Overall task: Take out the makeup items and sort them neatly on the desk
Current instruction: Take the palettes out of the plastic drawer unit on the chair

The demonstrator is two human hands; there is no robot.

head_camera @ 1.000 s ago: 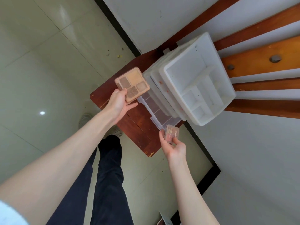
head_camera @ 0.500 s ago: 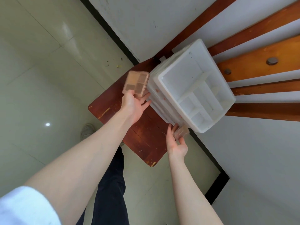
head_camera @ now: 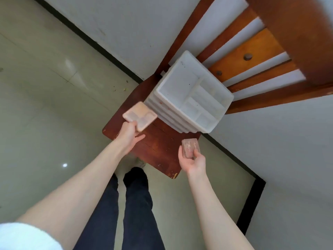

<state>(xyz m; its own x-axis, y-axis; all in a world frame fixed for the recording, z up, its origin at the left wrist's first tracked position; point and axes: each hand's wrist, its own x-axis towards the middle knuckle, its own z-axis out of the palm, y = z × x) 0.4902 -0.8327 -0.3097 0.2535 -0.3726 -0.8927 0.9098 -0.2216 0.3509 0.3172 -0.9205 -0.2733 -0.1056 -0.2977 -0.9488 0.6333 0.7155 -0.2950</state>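
Note:
A white drawer organiser point(head_camera: 173, 83) with a divided top tray stands at the back of a small reddish-brown wooden desk point(head_camera: 158, 147). My left hand point(head_camera: 128, 133) grips the near edge of a large pink palette point(head_camera: 139, 115), holding it above the desk's left part, just left of the organiser. My right hand point(head_camera: 191, 160) pinches a small pink compact point(head_camera: 190, 147) over the desk's right front edge. The top tray's compartments look bare.
White walls with a dark skirting meet behind and to the right of the desk. A brown wooden slatted frame point(head_camera: 255, 51) stands behind the organiser. Pale tiled floor point(head_camera: 45, 105) spreads to the left, and my dark-trousered legs point(head_camera: 133, 204) stand in front of the desk.
The organiser's open drawer has closed. My right hand drew back from the organiser with the small compact. My left hand lowered and tilted the palette flatter over the desk.

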